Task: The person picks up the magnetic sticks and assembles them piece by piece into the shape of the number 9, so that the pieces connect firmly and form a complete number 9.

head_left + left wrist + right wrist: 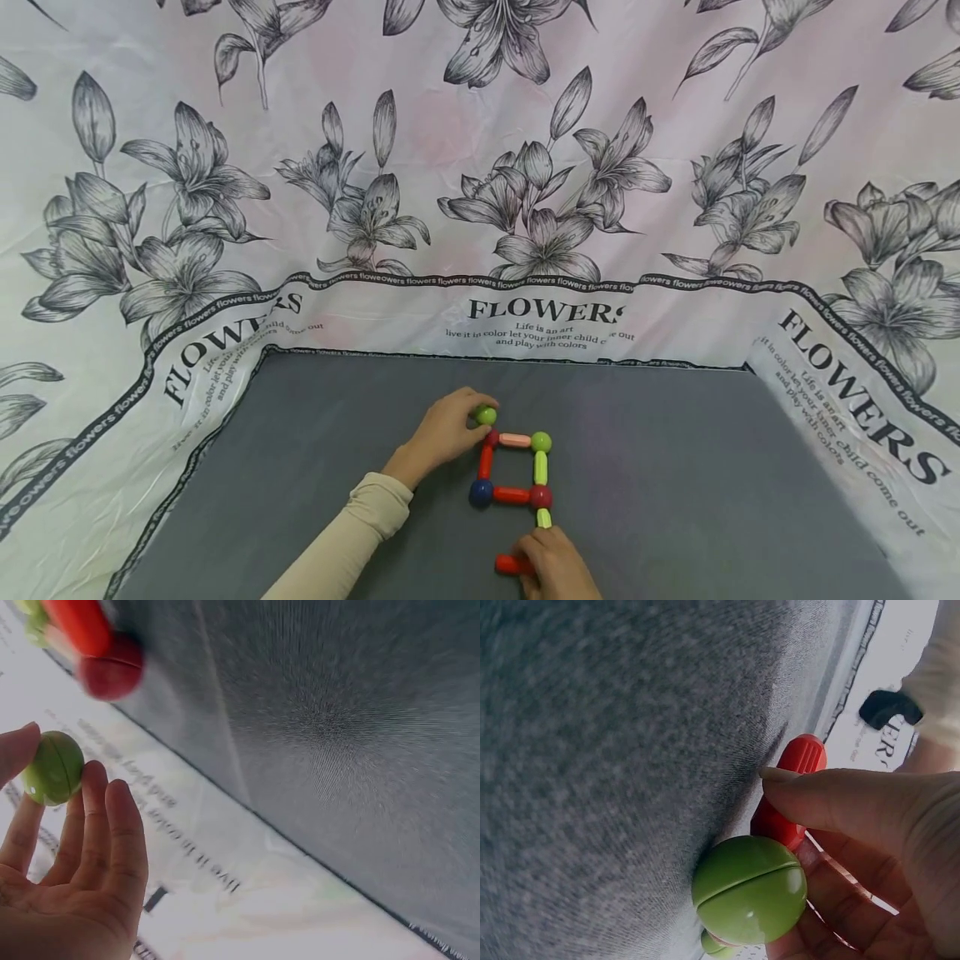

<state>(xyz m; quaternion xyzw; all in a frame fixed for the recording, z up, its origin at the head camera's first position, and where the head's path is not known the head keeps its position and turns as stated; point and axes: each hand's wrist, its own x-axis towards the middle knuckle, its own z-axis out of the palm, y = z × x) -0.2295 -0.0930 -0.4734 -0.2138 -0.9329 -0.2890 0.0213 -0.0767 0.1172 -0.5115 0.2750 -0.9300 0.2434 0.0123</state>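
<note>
On the grey surface lies a square of coloured rods and balls. Its corners are a small red ball point(492, 437), a green ball point(541, 442), a larger red ball point(541, 497) and a blue ball point(481, 492). My left hand point(448, 429) pinches another green ball point(54, 769) between thumb and fingers, just beyond the small red corner. A yellow-green rod point(543, 518) runs from the near-right corner toward my right hand point(557, 562). That hand grips a red rod point(789, 791) between thumb and fingers. A green ball point(750, 890) meets the rod's end in the right wrist view, hidden from the head view.
Flower-printed cloth point(540, 321) stands behind the grey surface point(675, 467) and along both its sides. A pink rod point(514, 440) forms the square's far side, a red rod point(512, 496) its near side. The left forearm's beige sleeve point(345, 533) crosses the front left.
</note>
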